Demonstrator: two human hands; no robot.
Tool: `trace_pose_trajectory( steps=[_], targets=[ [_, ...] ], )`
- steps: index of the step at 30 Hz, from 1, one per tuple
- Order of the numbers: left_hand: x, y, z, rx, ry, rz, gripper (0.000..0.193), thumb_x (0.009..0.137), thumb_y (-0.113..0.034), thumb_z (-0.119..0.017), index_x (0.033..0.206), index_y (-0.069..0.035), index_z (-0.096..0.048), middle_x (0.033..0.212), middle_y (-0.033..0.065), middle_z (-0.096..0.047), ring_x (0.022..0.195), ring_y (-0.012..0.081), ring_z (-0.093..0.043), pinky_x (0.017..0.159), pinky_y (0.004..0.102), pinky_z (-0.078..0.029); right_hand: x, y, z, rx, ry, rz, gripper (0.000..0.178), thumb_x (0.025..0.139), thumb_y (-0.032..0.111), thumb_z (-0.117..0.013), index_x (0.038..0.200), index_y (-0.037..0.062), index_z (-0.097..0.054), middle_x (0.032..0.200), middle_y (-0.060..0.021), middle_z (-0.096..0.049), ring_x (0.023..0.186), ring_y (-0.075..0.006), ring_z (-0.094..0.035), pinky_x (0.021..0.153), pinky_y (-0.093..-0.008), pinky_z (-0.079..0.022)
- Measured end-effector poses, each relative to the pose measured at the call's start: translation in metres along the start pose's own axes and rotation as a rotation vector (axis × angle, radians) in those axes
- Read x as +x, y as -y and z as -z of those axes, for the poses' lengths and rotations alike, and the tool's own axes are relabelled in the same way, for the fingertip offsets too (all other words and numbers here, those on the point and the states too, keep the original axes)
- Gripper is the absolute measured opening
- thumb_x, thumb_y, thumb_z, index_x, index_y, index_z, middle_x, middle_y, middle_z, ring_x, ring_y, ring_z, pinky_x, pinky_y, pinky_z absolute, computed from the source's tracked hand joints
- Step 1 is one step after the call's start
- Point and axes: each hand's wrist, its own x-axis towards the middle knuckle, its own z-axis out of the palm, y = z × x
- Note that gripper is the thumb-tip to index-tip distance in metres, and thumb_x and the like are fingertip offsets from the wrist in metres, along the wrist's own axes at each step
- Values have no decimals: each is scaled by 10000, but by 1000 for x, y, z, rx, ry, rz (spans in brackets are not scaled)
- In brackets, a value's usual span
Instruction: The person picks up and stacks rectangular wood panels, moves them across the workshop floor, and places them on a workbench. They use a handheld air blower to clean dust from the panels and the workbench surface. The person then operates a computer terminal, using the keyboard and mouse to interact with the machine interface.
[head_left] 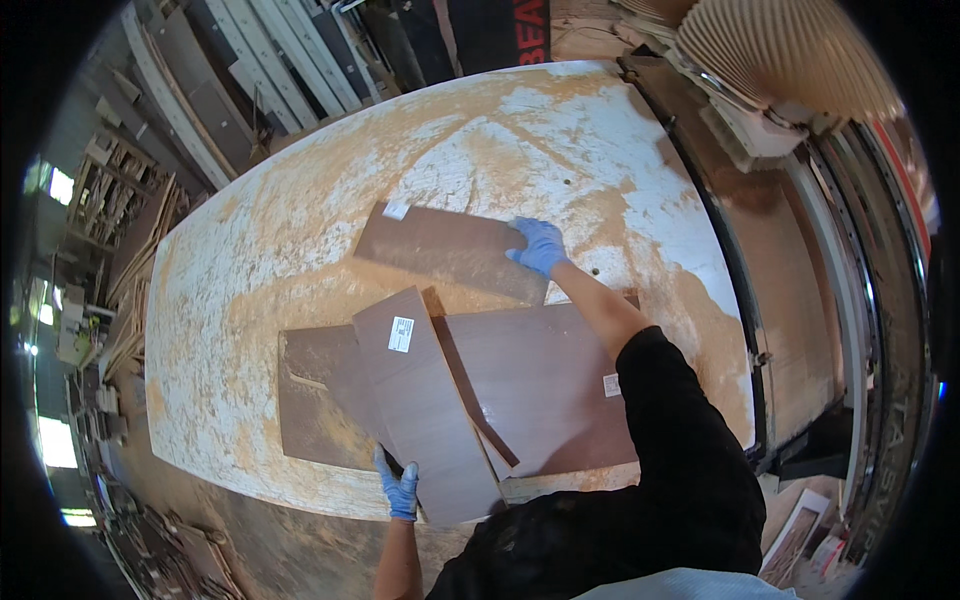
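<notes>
Watching from afar through the head camera. I have two blue-gloved hands at work over a white table (215,370) caked with tan dust.

Right hand (541,247): reached well out, laid on the right end of the upper brown panel (430,248). Grip spread, thumb and fingers apart on the top face, not closed around the board. That panel lies on the dust at mid-table, running slightly downhill to the right, a white label (396,209) at its upper left corner.

Left hand (398,490): low, at the near left edge of the slanted panel (430,420). Fingertips are partly lost to me against the dark gap there, so I cannot tell whether this grip is clenched on the edge or only touching it.

The slanted panel carries a label too, and lies across two more boards: a dusty left panel (318,385) with a pale slot, and a broad right panel (560,390). A narrow brown strip (478,400) runs along its right side, over the broad one.

Around: long boards (270,60) upper left; pleated beige duct (785,55) upper right.
</notes>
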Motion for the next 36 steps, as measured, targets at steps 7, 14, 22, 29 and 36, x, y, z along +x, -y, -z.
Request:
trace_pose_trajectory(
  steps=[7,14,22,29,36],
  targets=[
    [-10,19,13,53,-14,-66,888,766,-185,-733,1426,42,-184,1455,188,-257,1342,276,-263,1104,385,-217,42,46,61,40,286,109,754,644,562,-692,1246,129,-556,1252,-119,-564,1145,-303,-527,974,-404,-416],
    [-5,13,6,313,-154,-132,858,710,-303,-778,1348,65,-339,1338,234,-421,1258,334,-398,1059,399,-315,-32,131,123,-202,459,250,490,730,516,-634,992,106,-689,959,-165,-665,905,-313,-632,797,-413,-478],
    [-8,7,4,472,-206,-83,906,670,-422,-787,1336,41,-384,1332,241,-435,1240,349,-424,1047,401,-337,-127,105,167,123,244,-114,389,773,411,-677,739,24,-683,632,-83,-617,614,-150,-584,589,-311,-456],
    [-4,9,8,456,-202,-123,847,717,-439,-746,1330,31,-398,1319,235,-455,1240,353,-426,1048,392,-335,-274,84,100,1008,280,-287,380,808,269,-694,1068,7,-607,971,-46,-620,885,-144,-565,831,-292,-442],
    [-15,13,16,3,-127,36,619,895,-382,-572,1346,1,-389,1354,211,-433,1270,314,-406,1054,359,-320,-284,177,40,1006,711,-275,975,768,359,-720,1461,22,-123,1483,-198,-235,1325,-265,-330,1061,-345,-320]
  ],
)
